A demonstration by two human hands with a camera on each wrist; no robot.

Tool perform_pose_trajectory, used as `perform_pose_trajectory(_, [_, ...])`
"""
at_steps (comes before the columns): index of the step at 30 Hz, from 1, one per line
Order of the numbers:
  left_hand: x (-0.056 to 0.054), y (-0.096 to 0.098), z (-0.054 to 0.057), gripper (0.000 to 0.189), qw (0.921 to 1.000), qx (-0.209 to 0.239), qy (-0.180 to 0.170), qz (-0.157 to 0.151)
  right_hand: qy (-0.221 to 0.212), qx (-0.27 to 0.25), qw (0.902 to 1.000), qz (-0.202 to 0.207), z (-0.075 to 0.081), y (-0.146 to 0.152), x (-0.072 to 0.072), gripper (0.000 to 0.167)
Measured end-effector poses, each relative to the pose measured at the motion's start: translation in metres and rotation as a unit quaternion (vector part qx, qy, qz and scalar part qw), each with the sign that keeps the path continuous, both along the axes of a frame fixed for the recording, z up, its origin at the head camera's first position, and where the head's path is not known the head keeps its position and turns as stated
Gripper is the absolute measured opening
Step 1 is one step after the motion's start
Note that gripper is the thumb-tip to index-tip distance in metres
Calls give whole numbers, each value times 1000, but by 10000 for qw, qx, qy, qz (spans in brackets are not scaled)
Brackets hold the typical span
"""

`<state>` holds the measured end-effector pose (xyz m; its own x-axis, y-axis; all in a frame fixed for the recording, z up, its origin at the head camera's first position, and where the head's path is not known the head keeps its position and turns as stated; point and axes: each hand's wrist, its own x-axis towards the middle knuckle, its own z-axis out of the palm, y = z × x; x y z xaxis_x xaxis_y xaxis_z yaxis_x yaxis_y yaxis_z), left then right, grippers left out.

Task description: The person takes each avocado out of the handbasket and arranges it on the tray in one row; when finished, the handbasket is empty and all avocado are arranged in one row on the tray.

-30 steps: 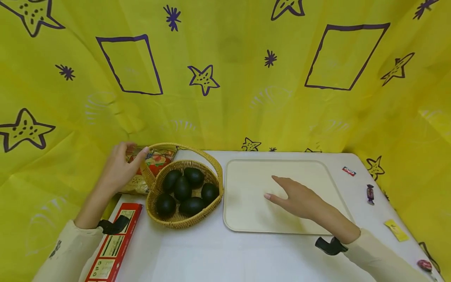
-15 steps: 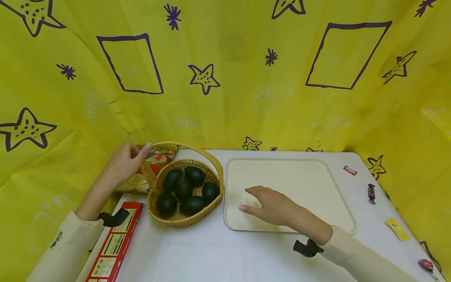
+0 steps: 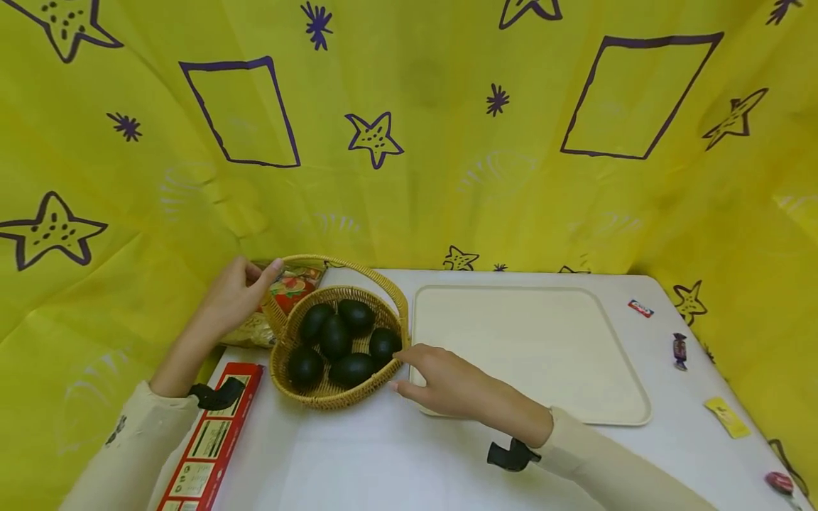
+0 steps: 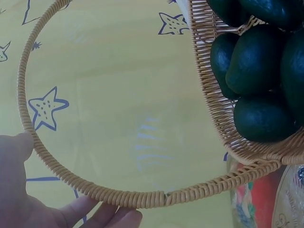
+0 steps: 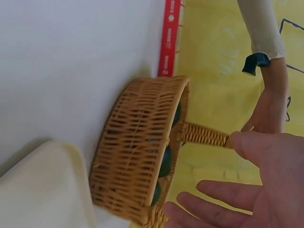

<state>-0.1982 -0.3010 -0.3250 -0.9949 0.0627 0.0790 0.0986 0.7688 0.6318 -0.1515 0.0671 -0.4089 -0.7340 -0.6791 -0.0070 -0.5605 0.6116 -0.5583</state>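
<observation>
A wicker basket (image 3: pixel 331 402) with a tall arched handle stands on the table, holding several dark green avocados (image 3: pixel 334 338). My left hand (image 3: pixel 231 298) is at the left side of the handle (image 4: pixel 118 198). In the left wrist view its thumb lies right at the handle, and the fingers show behind and below it, well spread from the thumb. My right hand (image 3: pixel 447 383) reaches over the tray's near left corner, fingers extended, with fingertips right at the basket's right rim. The right wrist view shows those fingers apart from the thumb, with nothing between them.
A cream tray (image 3: pixel 517 341) lies right of the basket. Behind it on the left are colourful food packages (image 3: pixel 294 285), and a long red box (image 3: pixel 214 433) lies nearer. Several wrapped sweets, including a purple one (image 3: pixel 680 351), line the right table edge. Yellow cloth (image 3: pixel 422 206) hangs around.
My right hand has moved left from over the tray to the basket's right rim. My left hand has turned slightly and come closer to the handle. The basket stays in place.
</observation>
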Motion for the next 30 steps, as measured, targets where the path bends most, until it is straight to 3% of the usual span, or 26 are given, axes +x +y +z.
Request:
perform_pose_trajectory(7, [-1,-3,-4,67,9996,289,42,-24,184,-83,9994,266,3,-22,-1,55])
perform_pose_trajectory(19, [7,-6,-5,62,9996,162,-37,208,341,-134,9987,361,-2,-58,-12,51])
perform_pose_trajectory(30, [8,-3,-1,61,9997,217,-64,96,357,316,9984,290,-9,-87,-27,59])
